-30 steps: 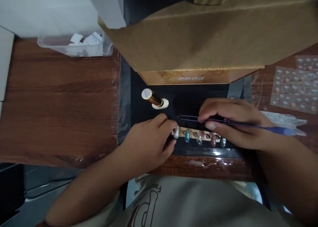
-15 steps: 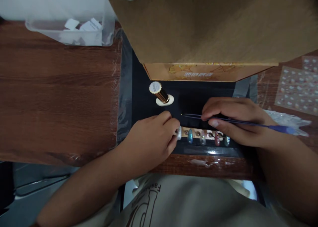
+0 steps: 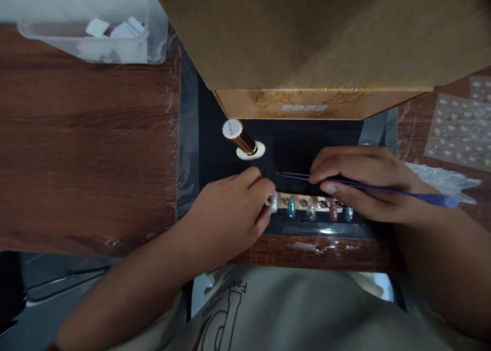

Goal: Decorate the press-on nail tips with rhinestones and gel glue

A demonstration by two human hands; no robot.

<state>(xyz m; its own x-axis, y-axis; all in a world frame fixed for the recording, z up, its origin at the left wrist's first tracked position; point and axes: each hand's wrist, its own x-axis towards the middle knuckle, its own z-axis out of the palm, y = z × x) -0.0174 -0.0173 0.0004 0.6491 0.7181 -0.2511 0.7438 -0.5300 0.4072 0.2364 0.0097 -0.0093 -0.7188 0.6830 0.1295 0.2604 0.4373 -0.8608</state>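
Note:
My left hand (image 3: 238,207) is closed, its fingers pinched at the left end of a pale strip (image 3: 294,196) lying near the mat's front edge. Along the strip sit several press-on nails: a whitish one (image 3: 273,202) beside my fingertips, a blue one (image 3: 291,209), a clear glittery one (image 3: 311,210), a pink one (image 3: 333,210) and a pale blue one (image 3: 349,214). Thin tweezers (image 3: 387,190) with a blue-purple end rest between the thumb and fingers of my right hand (image 3: 360,172). Their tips point left, above the strip and apart from it.
A dark-capped bottle (image 3: 243,139) tilts on a white oval pad (image 3: 258,151) on the black mat (image 3: 284,144). Behind stands a large cardboard box (image 3: 307,39). A clear plastic bin (image 3: 157,51) with white pieces is at back left; sticker sheets (image 3: 460,131) and clear plastic pieces (image 3: 437,179) lie right.
The view has shifted slightly, so things appear a little higher and farther left. Both hands keep the same hold, with no clear movement over the mat.

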